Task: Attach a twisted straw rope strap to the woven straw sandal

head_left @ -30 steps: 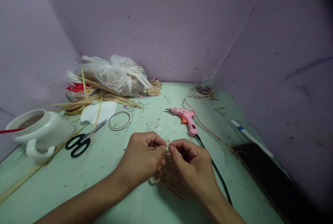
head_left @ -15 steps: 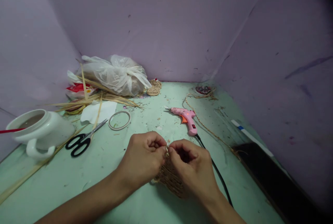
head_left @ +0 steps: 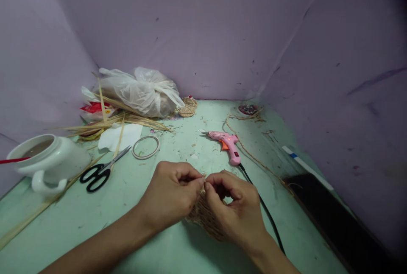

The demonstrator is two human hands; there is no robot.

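Observation:
A small woven straw piece (head_left: 203,219) rests on the green table (head_left: 159,248) between my hands. My left hand (head_left: 173,193) is closed, pinching the top edge of the woven piece with thumb and forefinger. My right hand (head_left: 237,210) is also closed and pinches the same edge right beside it; the fingertips of both hands meet. Most of the woven piece is hidden under my hands. A pink hot glue gun (head_left: 226,143) lies just beyond my right hand, its black cord (head_left: 267,214) running past my right wrist.
Black-handled scissors (head_left: 100,170) and a thin ring (head_left: 145,147) lie to the left. A white cup (head_left: 47,163) stands at far left. Straw strips (head_left: 117,121), a plastic bag (head_left: 140,91) and twine (head_left: 251,155) sit at the back. A dark board (head_left: 330,219) lies right.
Both hands have shifted slightly toward me and lower on the woven piece, with the right fingers curling in more. Nothing else on the table has moved.

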